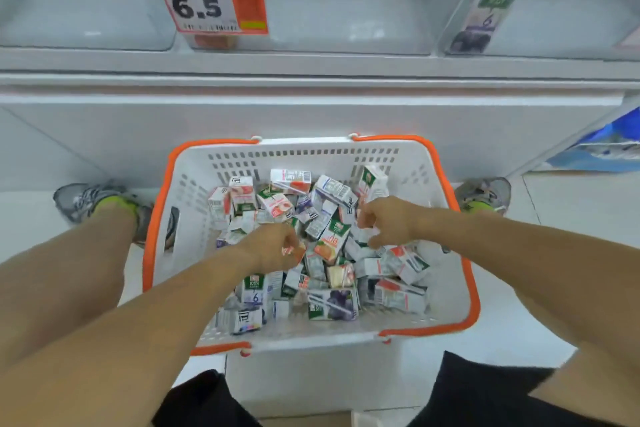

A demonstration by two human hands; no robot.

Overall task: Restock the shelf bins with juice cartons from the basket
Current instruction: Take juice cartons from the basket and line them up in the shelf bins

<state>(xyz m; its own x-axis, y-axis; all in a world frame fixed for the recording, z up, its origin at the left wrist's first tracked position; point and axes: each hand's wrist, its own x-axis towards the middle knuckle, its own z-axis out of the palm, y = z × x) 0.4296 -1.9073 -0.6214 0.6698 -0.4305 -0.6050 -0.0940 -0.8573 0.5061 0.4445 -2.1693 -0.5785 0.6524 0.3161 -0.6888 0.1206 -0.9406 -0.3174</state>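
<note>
Dozens of juice cartons point(325, 246) remain in the basket point(446, 191) beneath both grips. Left hand point(273, 248) pinches an orange carton point(294, 251); right hand point(388, 222) curls among cartons, hold unclear. Shelf bins point(346, 10) above look mostly unfilled.

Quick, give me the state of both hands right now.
Left hand: fingers curled round a small carton in the basket.
Right hand: fingers curled over the cartons; whether it holds one cannot be told.
</note>
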